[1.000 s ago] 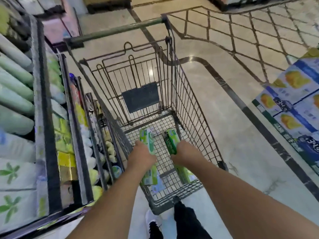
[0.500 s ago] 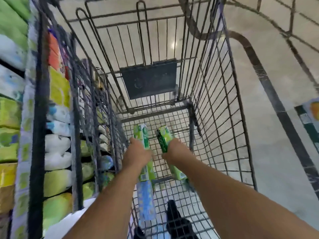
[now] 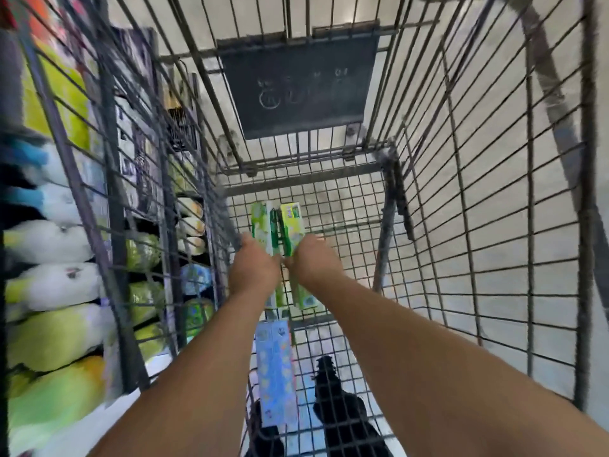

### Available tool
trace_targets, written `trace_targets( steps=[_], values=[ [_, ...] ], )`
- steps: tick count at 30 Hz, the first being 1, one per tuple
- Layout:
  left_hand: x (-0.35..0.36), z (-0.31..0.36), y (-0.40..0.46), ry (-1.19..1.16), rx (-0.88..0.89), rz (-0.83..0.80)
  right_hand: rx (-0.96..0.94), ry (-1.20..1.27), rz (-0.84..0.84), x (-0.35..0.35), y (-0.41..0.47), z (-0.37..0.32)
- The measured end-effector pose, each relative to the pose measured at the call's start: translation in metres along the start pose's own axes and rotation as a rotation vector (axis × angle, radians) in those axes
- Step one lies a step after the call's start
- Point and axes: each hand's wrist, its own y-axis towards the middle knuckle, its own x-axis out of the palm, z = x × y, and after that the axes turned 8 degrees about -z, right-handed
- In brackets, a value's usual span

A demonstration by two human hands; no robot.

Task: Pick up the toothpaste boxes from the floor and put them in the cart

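Observation:
Both arms reach deep into the wire shopping cart [image 3: 461,199]. My left hand [image 3: 253,268] grips a green and white toothpaste box [image 3: 262,222] lengthwise. My right hand [image 3: 311,263] grips a second green toothpaste box [image 3: 291,221] right beside it. The two boxes lie side by side, almost touching, low over the cart's mesh floor. A light blue toothpaste box [image 3: 275,367] lies flat on the cart floor nearer to me, below my left forearm.
A dark plate [image 3: 296,87] hangs on the cart's far wall. Store shelves [image 3: 56,258] with soft packs in green, white and yellow run close along the cart's left side. Pale tiled floor [image 3: 494,133] shows through the right wall. My dark shoes [image 3: 342,413] show beneath the mesh.
Both hands have sunk lower into the cart and drawn together, so the two green boxes now lie side by side. The view has moved down into the basket.

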Motion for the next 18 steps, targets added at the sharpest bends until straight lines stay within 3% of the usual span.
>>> trace_targets(
  steps=[9,18],
  values=[
    [0.007,-0.005,0.002,0.048,-0.147,-0.052,-0.122,-0.003,-0.08,0.015,0.007,-0.016],
    [0.007,-0.012,-0.007,-0.077,-0.26,-0.064,-0.153,0.004,-0.133,0.028,0.0,-0.016]
  ],
)
